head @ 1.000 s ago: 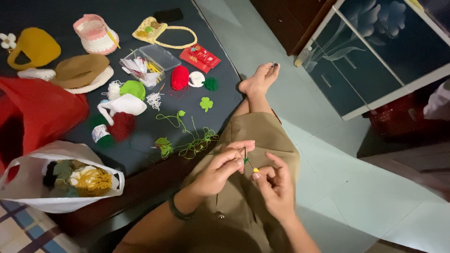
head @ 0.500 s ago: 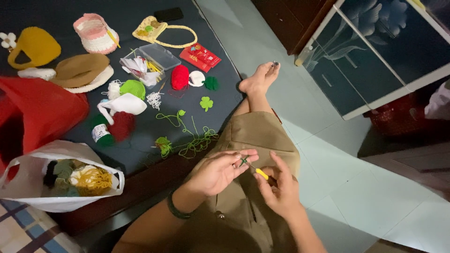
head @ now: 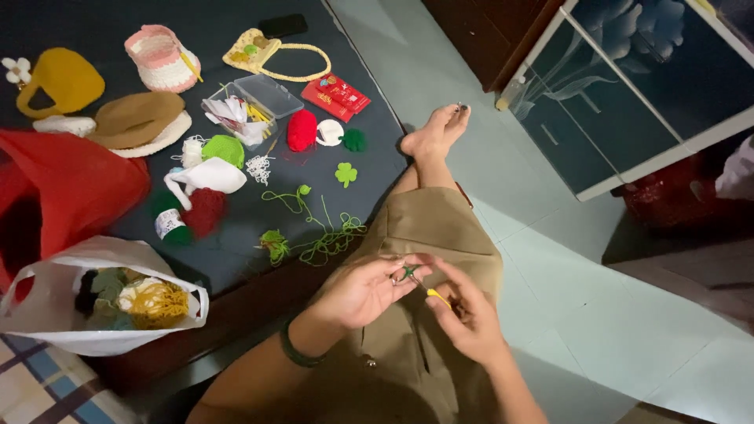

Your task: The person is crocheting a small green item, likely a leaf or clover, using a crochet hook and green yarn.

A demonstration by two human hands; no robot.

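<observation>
Left hand (head: pixel 363 289) pinched a tiny soft green crochet piece (head: pixel 408 272) w/ fingertips; right hand (head: pixel 465 314) gripped a yellow-handled hook (head: pixel 438 297), prob. Light, floppy stuff, best held at the edge.

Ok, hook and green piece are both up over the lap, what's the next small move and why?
Probably work the yellow-handled hook in the right hand into the small green piece pinched by the left hand: its tip sits right beside it, and loose green yarn trails away.

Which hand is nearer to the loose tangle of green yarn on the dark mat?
Left. The left hand sits just below and right of the green yarn tangle, pinching a small green piece. The right hand is farther right, over the lap, holding a yellow-handled hook.
</observation>
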